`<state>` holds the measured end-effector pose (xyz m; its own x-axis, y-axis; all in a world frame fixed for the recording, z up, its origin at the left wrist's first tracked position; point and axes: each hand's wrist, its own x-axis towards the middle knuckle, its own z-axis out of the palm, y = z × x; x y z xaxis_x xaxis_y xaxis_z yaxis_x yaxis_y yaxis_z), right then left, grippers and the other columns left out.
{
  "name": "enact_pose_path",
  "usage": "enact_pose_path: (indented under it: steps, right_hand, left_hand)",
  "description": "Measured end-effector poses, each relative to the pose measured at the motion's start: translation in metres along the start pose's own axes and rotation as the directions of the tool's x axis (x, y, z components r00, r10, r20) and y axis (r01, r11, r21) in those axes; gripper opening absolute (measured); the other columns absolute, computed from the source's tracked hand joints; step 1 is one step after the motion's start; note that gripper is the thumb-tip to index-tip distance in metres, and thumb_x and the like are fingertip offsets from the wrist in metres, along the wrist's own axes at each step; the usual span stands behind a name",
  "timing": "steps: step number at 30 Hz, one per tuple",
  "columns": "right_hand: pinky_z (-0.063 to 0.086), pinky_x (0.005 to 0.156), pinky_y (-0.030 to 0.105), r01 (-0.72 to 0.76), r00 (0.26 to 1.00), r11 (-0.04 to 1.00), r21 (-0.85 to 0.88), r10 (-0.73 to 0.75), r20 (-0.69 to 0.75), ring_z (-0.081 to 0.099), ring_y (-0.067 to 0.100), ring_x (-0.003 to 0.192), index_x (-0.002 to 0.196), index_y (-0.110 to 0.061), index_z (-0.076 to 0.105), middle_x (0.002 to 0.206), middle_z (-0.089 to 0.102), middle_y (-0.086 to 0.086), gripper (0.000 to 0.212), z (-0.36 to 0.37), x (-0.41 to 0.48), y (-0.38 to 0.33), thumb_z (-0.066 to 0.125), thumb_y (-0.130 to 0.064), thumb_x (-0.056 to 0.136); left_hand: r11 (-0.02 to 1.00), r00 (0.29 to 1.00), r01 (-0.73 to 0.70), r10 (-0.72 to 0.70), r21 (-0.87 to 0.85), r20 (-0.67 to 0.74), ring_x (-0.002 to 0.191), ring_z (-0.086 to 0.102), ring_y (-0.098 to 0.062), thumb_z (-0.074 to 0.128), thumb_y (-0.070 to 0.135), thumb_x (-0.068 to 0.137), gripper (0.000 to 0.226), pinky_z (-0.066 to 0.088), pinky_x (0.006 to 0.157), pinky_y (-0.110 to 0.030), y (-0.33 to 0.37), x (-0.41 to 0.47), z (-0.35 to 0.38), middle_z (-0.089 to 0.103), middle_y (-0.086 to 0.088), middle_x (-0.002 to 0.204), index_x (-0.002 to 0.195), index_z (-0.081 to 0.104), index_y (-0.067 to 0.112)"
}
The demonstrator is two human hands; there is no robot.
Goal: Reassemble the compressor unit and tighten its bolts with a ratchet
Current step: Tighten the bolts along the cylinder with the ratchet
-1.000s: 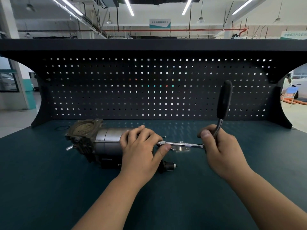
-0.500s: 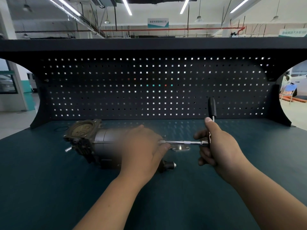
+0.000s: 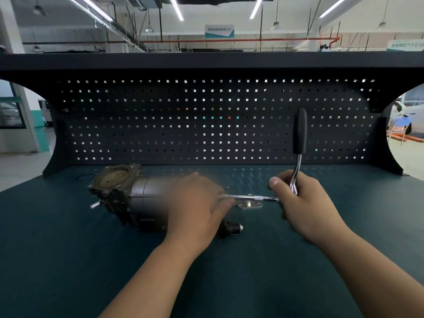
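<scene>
While the compressor unit (image 3: 137,198) lies on its side left of centre, long axis running left to right, the left hand (image 3: 195,203) covers its right end; blur hides how firmly the fingers hold. From there the extension bar (image 3: 250,197) runs level rightward into the right hand (image 3: 305,203), which is curled round the ratchet (image 3: 299,138) just above its head. The handle stands nearly upright, crosswise to the bar, so any swing should pivot about it. The pegboard (image 3: 160,125) stands behind; open bench top (image 3: 241,271) fills the lower frame. A small bracket plate (image 3: 250,205) sits just beneath the bar.
</scene>
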<state>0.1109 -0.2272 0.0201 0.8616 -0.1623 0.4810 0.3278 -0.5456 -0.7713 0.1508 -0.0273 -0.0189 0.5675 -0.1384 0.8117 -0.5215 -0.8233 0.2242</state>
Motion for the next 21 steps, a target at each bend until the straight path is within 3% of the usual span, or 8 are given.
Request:
enact_pose_path:
  steps: [3, 6, 9, 12, 14, 16, 18, 21]
  right_hand:
    - [0.038, 0.054, 0.011, 0.14, 0.99, 0.983, -0.116, -0.142, -0.003, 0.054, -0.003, 0.064, 0.072, -0.03, 0.055, 0.067, 0.06, -0.022, 0.021, -0.002, 0.0, 0.006, 0.049, -0.049, 0.078]
    - [0.036, 0.052, 0.014, 0.197, 0.979, 0.968, -0.156, -0.201, -0.014, 0.055, -0.002, 0.065, 0.072, -0.032, 0.053, 0.068, 0.06, -0.023, 0.017, -0.002, 0.0, 0.009, 0.049, -0.047, 0.079]
    - [0.037, 0.053, 0.024, 0.166, 0.985, 0.981, -0.1, -0.17, -0.035, 0.052, 0.003, 0.056, 0.071, -0.029, 0.055, 0.061, 0.058, -0.015, 0.02, 0.001, -0.001, 0.008, 0.049, -0.044, 0.082]
    - [0.04, 0.046, 0.026, -0.058, 0.998, 0.991, 0.12, 0.059, -0.003, 0.047, 0.012, 0.041, 0.072, -0.021, 0.06, 0.044, 0.045, -0.006, 0.028, 0.004, 0.002, 0.0, 0.053, -0.039, 0.091]
    - [0.041, 0.043, 0.027, -0.298, 0.954, 0.886, 0.356, 0.263, 0.144, 0.036, 0.018, 0.032, 0.079, -0.013, 0.06, 0.042, 0.039, 0.0, 0.033, 0.004, 0.004, -0.007, 0.052, -0.041, 0.093]
    - [0.04, 0.04, 0.027, -0.456, 0.89, 0.735, 0.502, 0.359, 0.283, 0.025, 0.015, 0.03, 0.083, -0.009, 0.057, 0.042, 0.035, 0.001, 0.037, 0.004, 0.005, -0.012, 0.05, -0.043, 0.094]
    - [0.039, 0.037, 0.027, -0.511, 0.859, 0.668, 0.541, 0.389, 0.332, 0.022, 0.013, 0.03, 0.083, -0.01, 0.056, 0.042, 0.033, 0.0, 0.037, 0.005, 0.005, -0.012, 0.049, -0.045, 0.095]
    - [0.039, 0.038, 0.028, -0.496, 0.868, 0.682, 0.538, 0.384, 0.314, 0.022, 0.013, 0.03, 0.082, -0.01, 0.056, 0.042, 0.032, 0.0, 0.037, 0.006, 0.005, -0.01, 0.049, -0.044, 0.095]
  left_hand:
    - [1.0, 1.0, -0.013, 0.014, 0.003, -0.01, 0.121, 0.036, -0.016, 0.035, 0.061, 0.089, 0.044, 0.014, 0.099, -0.035, -0.002, 0.0, 0.001, 0.059, 0.016, 0.098, 0.086, 0.065, 0.03]
    - [1.0, 1.0, -0.017, 0.017, 0.007, -0.011, 0.12, 0.034, -0.014, 0.034, 0.062, 0.089, 0.044, 0.014, 0.098, -0.034, -0.002, 0.0, 0.001, 0.059, 0.017, 0.097, 0.085, 0.065, 0.03]
    - [1.0, 1.0, -0.009, 0.009, 0.003, 0.001, 0.122, 0.035, -0.015, 0.033, 0.063, 0.089, 0.046, 0.013, 0.1, -0.035, -0.002, 0.0, 0.001, 0.059, 0.017, 0.1, 0.087, 0.065, 0.031]
    - [1.0, 1.0, -0.009, 0.009, 0.003, 0.0, 0.122, 0.034, -0.014, 0.033, 0.063, 0.089, 0.045, 0.013, 0.1, -0.034, -0.001, -0.001, 0.0, 0.059, 0.016, 0.102, 0.091, 0.065, 0.031]
    - [1.0, 1.0, -0.006, 0.006, 0.006, -0.001, 0.122, 0.034, -0.014, 0.033, 0.063, 0.089, 0.044, 0.013, 0.1, -0.034, -0.001, -0.001, 0.0, 0.058, 0.017, 0.102, 0.093, 0.064, 0.033]
    - [1.0, 1.0, -0.01, 0.01, 0.006, -0.009, 0.122, 0.034, -0.014, 0.034, 0.062, 0.089, 0.042, 0.013, 0.1, -0.034, -0.001, -0.001, 0.001, 0.059, 0.017, 0.102, 0.093, 0.063, 0.033]
    - [1.0, 1.0, -0.013, 0.013, 0.001, -0.02, 0.121, 0.035, -0.015, 0.035, 0.06, 0.089, 0.041, 0.014, 0.099, -0.033, -0.001, 0.0, 0.001, 0.059, 0.016, 0.101, 0.091, 0.065, 0.032]
    - [1.0, 1.0, -0.011, 0.011, 0.002, -0.021, 0.12, 0.035, -0.014, 0.035, 0.059, 0.089, 0.042, 0.014, 0.099, -0.033, -0.001, 0.0, 0.001, 0.059, 0.016, 0.1, 0.09, 0.066, 0.031]
